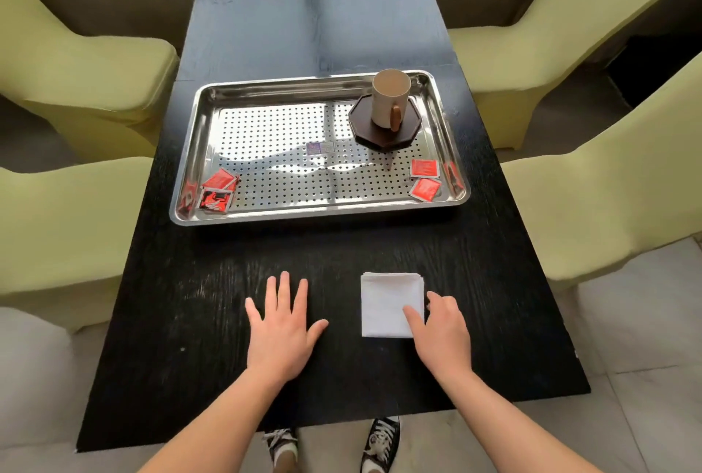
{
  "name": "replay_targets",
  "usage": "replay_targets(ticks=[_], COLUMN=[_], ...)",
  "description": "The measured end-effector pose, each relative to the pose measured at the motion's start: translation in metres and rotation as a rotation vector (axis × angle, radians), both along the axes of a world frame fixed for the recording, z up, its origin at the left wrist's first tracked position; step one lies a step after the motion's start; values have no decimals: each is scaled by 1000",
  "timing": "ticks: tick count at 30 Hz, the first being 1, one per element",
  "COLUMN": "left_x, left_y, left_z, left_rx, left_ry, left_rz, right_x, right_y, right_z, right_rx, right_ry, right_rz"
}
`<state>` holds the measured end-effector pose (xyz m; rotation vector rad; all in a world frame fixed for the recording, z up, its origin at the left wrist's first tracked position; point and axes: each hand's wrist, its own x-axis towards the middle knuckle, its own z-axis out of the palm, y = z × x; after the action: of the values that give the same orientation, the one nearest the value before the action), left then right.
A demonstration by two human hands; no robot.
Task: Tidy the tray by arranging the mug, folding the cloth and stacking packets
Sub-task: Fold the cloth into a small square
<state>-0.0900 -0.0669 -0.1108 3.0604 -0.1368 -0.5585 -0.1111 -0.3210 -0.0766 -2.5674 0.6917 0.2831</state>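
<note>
A perforated steel tray [266,92] lies across the black table. In its far right corner a cream mug [389,98] with a brown handle stands upright on a dark octagonal coaster [364,130]. Two red packets [217,187] lie in the tray's near left corner, and two more red packets [424,178] in its near right corner. A white cloth [385,301], folded into a small square, lies on the table in front of the tray. My right hand [442,324] pinches the cloth's near right edge. My left hand [283,324] rests flat on the table, fingers spread, holding nothing.
The black table [315,252] is narrow. Yellow-green chairs stand close on both sides, such as one chair [68,54] at the left and another chair [592,187] at the right. My shoes [380,442] show below the near table edge.
</note>
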Motion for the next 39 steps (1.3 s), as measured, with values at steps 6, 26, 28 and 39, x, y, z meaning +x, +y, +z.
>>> replay_targets(ticks=[6, 26, 28, 39], left_x=[17, 56, 56, 56], left_y=[40, 70, 71, 73], left_z=[-5, -29, -30, -34], left_rx=[19, 1, -6, -60], left_ry=[14, -153, -162, -238], left_rz=[141, 318, 320, 346], right_x=[21, 52, 55, 111], right_y=[13, 70, 73, 90], right_z=[2, -1, 0, 31], right_rx=[22, 317, 330, 734], right_ry=[106, 137, 107, -33], right_rz=[-75, -171, -66, -225])
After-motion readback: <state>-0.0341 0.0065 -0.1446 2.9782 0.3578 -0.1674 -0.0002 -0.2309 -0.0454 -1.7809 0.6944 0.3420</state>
